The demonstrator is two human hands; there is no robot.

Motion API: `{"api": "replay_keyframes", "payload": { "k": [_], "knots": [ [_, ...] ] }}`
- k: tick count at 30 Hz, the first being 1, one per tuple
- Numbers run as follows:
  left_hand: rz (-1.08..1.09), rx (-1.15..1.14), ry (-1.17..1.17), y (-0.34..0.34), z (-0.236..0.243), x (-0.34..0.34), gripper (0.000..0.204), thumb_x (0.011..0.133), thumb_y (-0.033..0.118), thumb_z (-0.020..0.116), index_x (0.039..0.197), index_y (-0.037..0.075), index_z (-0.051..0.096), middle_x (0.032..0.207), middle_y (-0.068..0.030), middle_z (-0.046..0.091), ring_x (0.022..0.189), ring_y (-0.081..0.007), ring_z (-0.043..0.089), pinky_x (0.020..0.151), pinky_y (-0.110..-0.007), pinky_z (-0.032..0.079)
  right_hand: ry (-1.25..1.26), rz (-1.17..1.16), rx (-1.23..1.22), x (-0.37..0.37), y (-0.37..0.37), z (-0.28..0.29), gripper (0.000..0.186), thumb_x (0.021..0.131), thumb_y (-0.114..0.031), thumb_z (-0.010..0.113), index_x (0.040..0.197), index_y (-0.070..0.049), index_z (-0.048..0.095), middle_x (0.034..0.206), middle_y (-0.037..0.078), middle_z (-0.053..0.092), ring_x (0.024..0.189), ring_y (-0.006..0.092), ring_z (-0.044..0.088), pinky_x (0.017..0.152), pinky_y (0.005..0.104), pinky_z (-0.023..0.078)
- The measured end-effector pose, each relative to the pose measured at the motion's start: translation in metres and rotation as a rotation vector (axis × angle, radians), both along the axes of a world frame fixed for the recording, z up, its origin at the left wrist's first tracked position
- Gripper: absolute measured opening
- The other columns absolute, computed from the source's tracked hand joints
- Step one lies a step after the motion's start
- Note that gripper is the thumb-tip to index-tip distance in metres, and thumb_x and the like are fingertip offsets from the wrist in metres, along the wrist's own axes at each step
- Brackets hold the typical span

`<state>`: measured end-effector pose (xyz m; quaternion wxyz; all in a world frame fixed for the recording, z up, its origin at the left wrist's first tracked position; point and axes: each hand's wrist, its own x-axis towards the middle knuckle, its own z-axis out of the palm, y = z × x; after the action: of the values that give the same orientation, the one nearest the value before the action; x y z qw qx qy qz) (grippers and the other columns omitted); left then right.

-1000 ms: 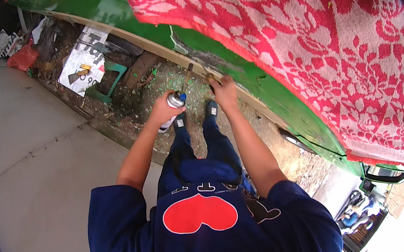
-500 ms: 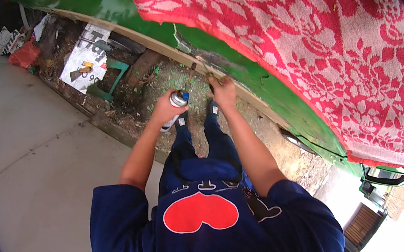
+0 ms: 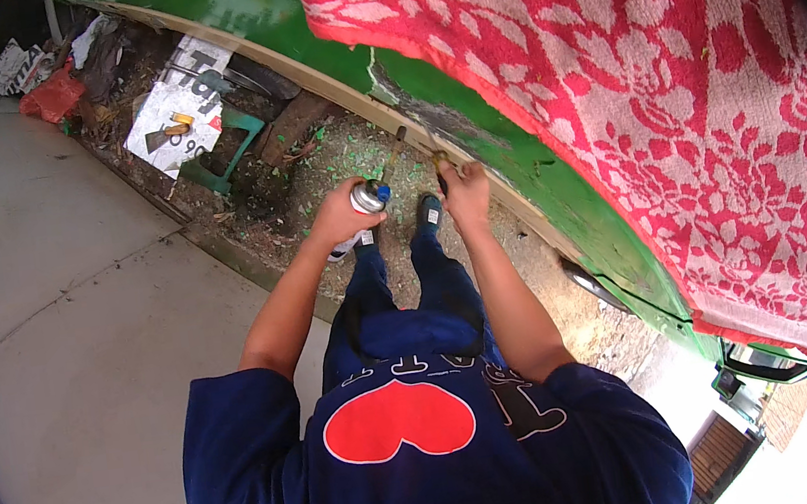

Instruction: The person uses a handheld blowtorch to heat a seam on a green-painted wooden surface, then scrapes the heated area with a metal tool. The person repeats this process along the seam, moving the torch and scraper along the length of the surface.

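The person's left grip is wrapped around a can, thumb and fingers closed on its upper part. The can leans, its silver top turned upward, with its white lower wall showing below the hand; what it contains is hidden by its metal. A blue knob sits on top, and a thin metal tube slants away from there to a dark tip near a long beige strip. The person's right grip is clenched on a small tool, most of it covered by the fingers, just beside the same strip; whether the tool touches it cannot be told. The can and the tool are near each other, in front of the person and above the ground, which is scattered with green flakes.

The strip runs along the lower edge of a green panel, over which hangs a red and white patterned towel. To the left, a crumpled red bag lies at the edge of the concrete floor; its contents cannot be made out. Nearer, a white printed sheet carries a small yellow-brown object, beside a green frame.
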<state>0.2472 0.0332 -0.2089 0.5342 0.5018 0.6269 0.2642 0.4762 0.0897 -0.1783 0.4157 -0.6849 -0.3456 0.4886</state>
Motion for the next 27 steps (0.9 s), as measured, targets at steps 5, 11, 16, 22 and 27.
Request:
{"api": "replay_keyframes", "payload": {
  "k": [5,11,16,22,27],
  "knots": [
    [0.028,0.017,0.001,-0.004,-0.011,-0.007,0.078,0.064,0.028,0.091,0.128,-0.003,0.057,0.111,-0.0202,0.070,0.104,-0.0268,0.069,0.091,-0.037,0.053,0.033,0.003,-0.097,-0.002,-0.002,0.010,0.033,0.089,-0.020,0.075,0.094,0.004,0.052,0.081,0.010,0.062,0.059,0.0169,0.063,0.047,0.0310,0.047],
    [0.005,0.014,0.025,0.000,-0.015,-0.004,0.084,0.061,0.033,0.091,0.129,-0.003,0.057,0.114,-0.0226,0.069,0.107,-0.0332,0.068,0.094,-0.041,0.052,-0.039,0.002,-0.106,-0.007,-0.001,0.001,0.031,0.089,-0.017,0.075,0.090,0.003,0.051,0.085,0.010,0.060,0.063,0.0145,0.061,0.048,0.0294,0.051],
    [-0.004,-0.014,-0.020,-0.001,-0.010,0.001,0.082,0.062,0.032,0.091,0.128,-0.003,0.057,0.112,-0.0219,0.070,0.105,-0.0315,0.069,0.092,-0.039,0.053,-0.081,0.040,-0.104,-0.008,0.005,-0.011,0.031,0.091,-0.017,0.073,0.095,-0.006,0.045,0.068,0.006,0.055,0.049,0.0139,0.058,0.033,0.0273,0.036],
    [0.016,0.038,-0.017,0.000,-0.005,0.007,0.076,0.063,0.025,0.091,0.126,-0.003,0.058,0.109,-0.0192,0.071,0.102,-0.0258,0.070,0.090,-0.037,0.053,-0.084,0.009,-0.192,-0.008,0.007,0.011,0.036,0.088,-0.018,0.076,0.099,0.003,0.050,0.083,0.011,0.059,0.057,0.0163,0.061,0.044,0.0294,0.046],
    [0.009,0.041,0.015,-0.002,-0.002,0.008,0.077,0.064,0.025,0.091,0.127,-0.002,0.057,0.110,-0.0188,0.071,0.103,-0.0257,0.069,0.091,-0.037,0.053,-0.043,-0.039,-0.156,-0.005,-0.002,0.014,0.038,0.087,-0.021,0.076,0.100,0.007,0.054,0.090,0.016,0.063,0.064,0.0189,0.065,0.049,0.0329,0.051]
  ]
}}
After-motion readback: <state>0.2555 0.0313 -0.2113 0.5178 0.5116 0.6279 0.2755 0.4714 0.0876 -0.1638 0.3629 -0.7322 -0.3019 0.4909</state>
